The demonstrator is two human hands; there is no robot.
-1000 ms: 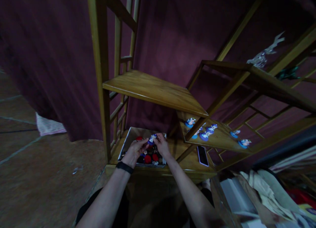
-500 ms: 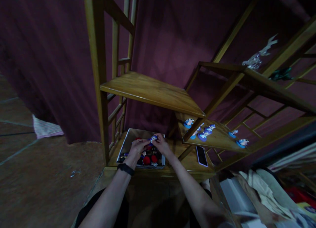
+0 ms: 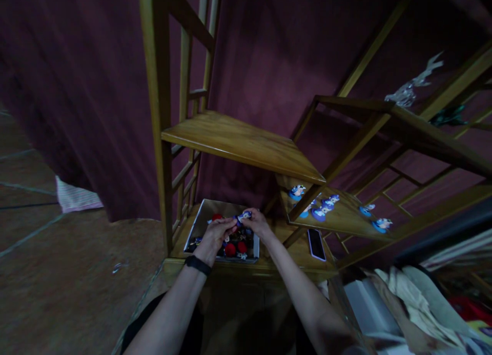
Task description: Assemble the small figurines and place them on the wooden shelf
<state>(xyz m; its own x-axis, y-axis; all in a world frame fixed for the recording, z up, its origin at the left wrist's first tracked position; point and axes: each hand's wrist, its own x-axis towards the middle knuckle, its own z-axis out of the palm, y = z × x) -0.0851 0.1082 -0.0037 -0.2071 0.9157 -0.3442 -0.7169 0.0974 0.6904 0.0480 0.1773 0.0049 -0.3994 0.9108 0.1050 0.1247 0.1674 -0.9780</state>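
Between my two hands, above the box, is a small purple-and-white figurine (image 3: pixel 243 219). The fingers of my left hand (image 3: pixel 216 236), with a dark band on its wrist, close on the figurine's left end. My right hand (image 3: pixel 257 223) pinches its other end. Below them an open cardboard box (image 3: pixel 200 219) stands on the bottom shelf, holding several figurines with red and dark parts; my hands hide some of these. On the shelf to the right stand several more figurines, among them a purple pair (image 3: pixel 325 208) and a blue-based one (image 3: pixel 382 224).
A phone (image 3: pixel 316 244) lies on the bottom shelf, right of the box. A wooden shelf board (image 3: pixel 242 142) juts out above my hands, with upright posts on both sides. A clear ornament (image 3: pixel 413 85) stands higher right. White boxes (image 3: pixel 371 306) and cloth lie at lower right.
The figurine has turned from more upright to lying sideways between my hands, and has shifted slightly right. The whole view has moved a little; the box and the shelved figurines stay put.
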